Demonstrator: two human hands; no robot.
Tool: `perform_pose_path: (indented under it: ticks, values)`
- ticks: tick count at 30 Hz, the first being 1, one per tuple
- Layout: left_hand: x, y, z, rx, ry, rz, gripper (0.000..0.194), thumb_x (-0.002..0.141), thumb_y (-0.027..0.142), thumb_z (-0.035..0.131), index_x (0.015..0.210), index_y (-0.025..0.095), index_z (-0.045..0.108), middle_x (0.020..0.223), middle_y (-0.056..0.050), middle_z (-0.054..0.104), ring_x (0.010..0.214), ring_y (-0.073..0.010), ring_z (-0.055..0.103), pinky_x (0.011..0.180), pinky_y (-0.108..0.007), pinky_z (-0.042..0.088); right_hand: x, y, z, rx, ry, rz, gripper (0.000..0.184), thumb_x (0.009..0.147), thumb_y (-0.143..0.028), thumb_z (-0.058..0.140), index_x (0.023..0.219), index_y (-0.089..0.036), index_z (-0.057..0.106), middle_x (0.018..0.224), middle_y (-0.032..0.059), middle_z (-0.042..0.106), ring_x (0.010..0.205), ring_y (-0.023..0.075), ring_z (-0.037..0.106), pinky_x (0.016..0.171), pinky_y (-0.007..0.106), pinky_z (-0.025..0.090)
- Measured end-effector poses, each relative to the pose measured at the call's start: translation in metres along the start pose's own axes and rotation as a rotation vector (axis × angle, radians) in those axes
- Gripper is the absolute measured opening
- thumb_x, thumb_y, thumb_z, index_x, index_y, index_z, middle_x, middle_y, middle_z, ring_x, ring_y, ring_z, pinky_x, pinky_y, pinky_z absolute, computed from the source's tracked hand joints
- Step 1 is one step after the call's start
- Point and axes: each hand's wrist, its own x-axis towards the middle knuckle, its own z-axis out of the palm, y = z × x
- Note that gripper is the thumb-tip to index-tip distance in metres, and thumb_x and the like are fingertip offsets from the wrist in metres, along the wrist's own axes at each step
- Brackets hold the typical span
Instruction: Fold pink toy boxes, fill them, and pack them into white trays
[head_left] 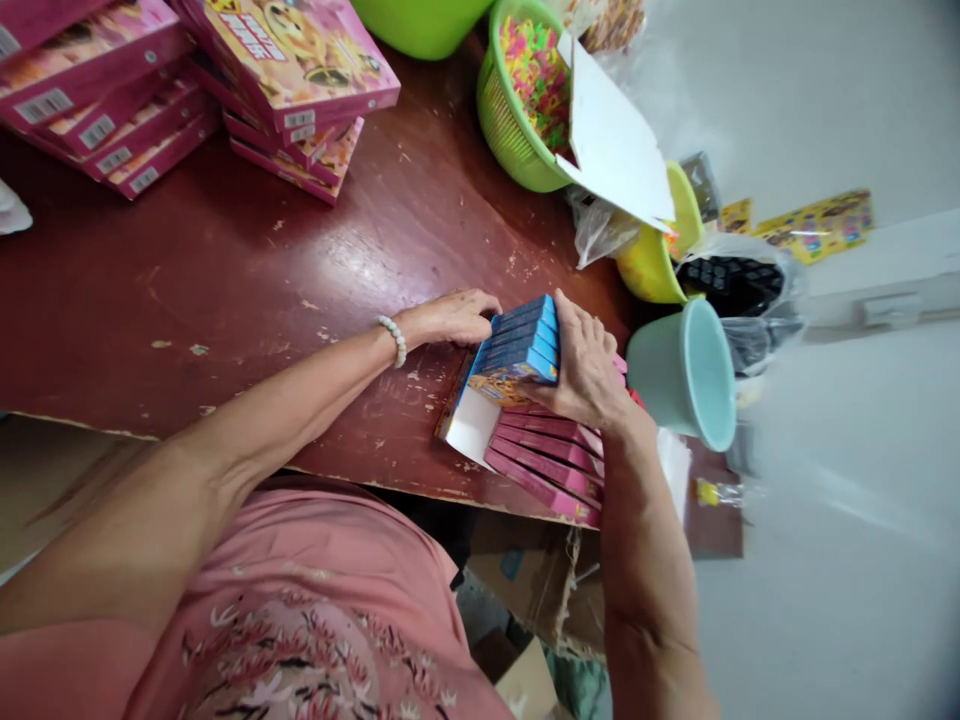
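My right hand (pixel 589 365) is wrapped round a row of small blue boxes (pixel 521 340), thumb on the near side and fingers at the far end. These boxes stand side by side in or over an open carton (pixel 472 425) whose white inside shows at the near end. My left hand (pixel 454 317), with a beaded bracelet on its wrist, has its fingers bent at the carton's far left corner, and the fingertips are partly hidden. Under my right wrist lie several pink boxes (pixel 551 455), fanned out along the table's front edge.
Stacks of pink printed boxes (pixel 307 60) stand at the back left of the red-brown table (pixel 247 300). To the right are a green basket (pixel 525 150) of colourful small pieces, a white card (pixel 615 130), a yellow bowl (pixel 652 270) and a pale blue bucket (pixel 675 375).
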Motion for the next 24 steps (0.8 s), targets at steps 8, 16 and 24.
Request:
perform_pose_path:
  ticks: [8,16,24]
  values:
    - [-0.02,0.009,0.009,0.203,-0.133,0.105,0.161,0.046,0.056,0.091,0.168,0.011,-0.004,0.176,-0.026,0.002,0.161,-0.0468,0.008,0.129,-0.054,0.015,-0.013,-0.01,-0.008,0.069,-0.004,0.037,0.14,0.069,-0.073,0.081,0.17,-0.022,-0.002,0.176,0.0215,0.007,0.161,0.0487,0.012,0.123,0.076,0.015]
    - [-0.025,-0.002,0.051,0.243,0.078,0.165,0.169,0.052,0.051,0.094,0.161,0.013,-0.029,0.174,-0.032,0.001,0.161,-0.0488,0.007,0.128,-0.061,0.011,-0.157,0.006,-0.022,0.548,0.226,0.165,0.136,0.068,-0.093,0.068,0.168,-0.039,-0.006,0.179,0.0089,0.002,0.163,0.038,0.015,0.128,0.064,0.027]
    - [-0.011,-0.007,0.051,0.207,0.199,0.215,0.151,0.054,0.047,0.09,0.166,0.01,-0.004,0.17,-0.029,0.024,0.157,-0.0435,0.028,0.128,-0.057,0.025,-0.187,-0.018,0.05,0.328,0.384,0.18,0.092,0.088,-0.071,0.069,0.165,-0.036,0.033,0.173,0.0126,0.028,0.158,0.0404,0.029,0.125,0.065,0.032]
